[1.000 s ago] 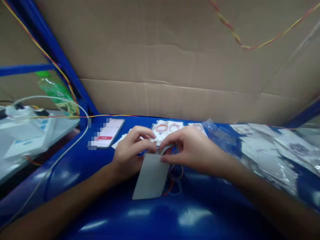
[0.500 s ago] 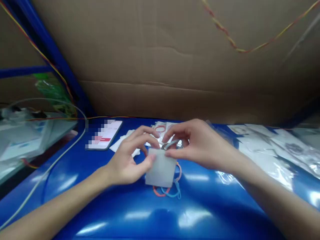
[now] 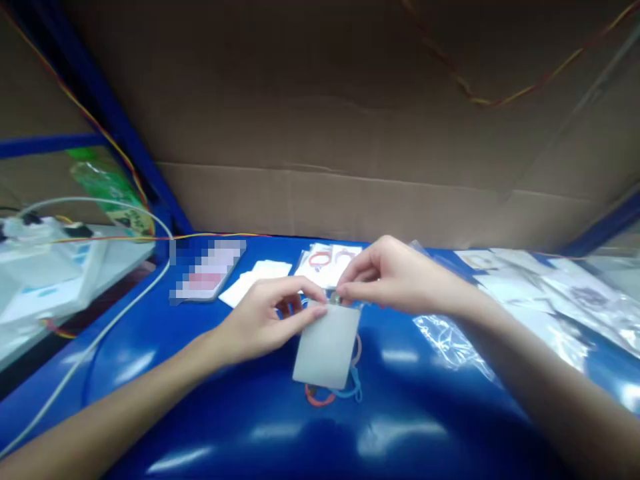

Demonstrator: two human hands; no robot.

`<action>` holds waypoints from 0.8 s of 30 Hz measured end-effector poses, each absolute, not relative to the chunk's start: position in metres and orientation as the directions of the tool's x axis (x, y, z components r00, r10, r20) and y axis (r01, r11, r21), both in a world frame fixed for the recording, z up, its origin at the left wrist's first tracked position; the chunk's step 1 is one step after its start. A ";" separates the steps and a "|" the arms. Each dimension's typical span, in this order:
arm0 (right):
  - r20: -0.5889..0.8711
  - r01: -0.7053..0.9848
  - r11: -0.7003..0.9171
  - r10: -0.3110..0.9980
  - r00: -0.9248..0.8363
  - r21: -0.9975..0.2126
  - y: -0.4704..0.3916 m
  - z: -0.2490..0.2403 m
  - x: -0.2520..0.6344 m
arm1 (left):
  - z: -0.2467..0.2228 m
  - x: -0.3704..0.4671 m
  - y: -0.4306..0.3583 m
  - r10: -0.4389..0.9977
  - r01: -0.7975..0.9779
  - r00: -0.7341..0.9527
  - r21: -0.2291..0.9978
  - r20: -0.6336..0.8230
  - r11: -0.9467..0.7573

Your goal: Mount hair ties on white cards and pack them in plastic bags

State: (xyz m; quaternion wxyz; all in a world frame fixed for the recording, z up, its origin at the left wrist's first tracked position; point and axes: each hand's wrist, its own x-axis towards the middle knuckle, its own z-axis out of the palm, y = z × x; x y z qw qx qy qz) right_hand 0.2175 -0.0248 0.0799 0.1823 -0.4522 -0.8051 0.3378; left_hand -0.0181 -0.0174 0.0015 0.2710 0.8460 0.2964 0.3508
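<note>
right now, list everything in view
card: 1, white, between hands
fitting: 1, metallic-looking, card's top edge
bands: 3+, red, blue, pinkish, card's edges
phone: 1, pale and red, left rear
papers: several, white, beside phone
packets: many, whitish, rear centre and right
plastic: count unclear, clear, right
bottle: 1, green, left
clutter: count unclear, white, left
cable: 1, white, left
wires: count unclear, red-yellow, left and right
cardboard: count unclear, brown, back
bars: 3+, blue, sides
table: 1, blue, below
left hand: 1, bare, holding card
right hand: 1, bare, at fitting
</note>
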 end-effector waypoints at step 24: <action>0.165 0.515 0.393 0.887 -0.432 -0.762 -0.031 0.098 0.222 | -0.004 -0.016 -0.021 0.669 0.291 0.532 0.629 0.520 -0.721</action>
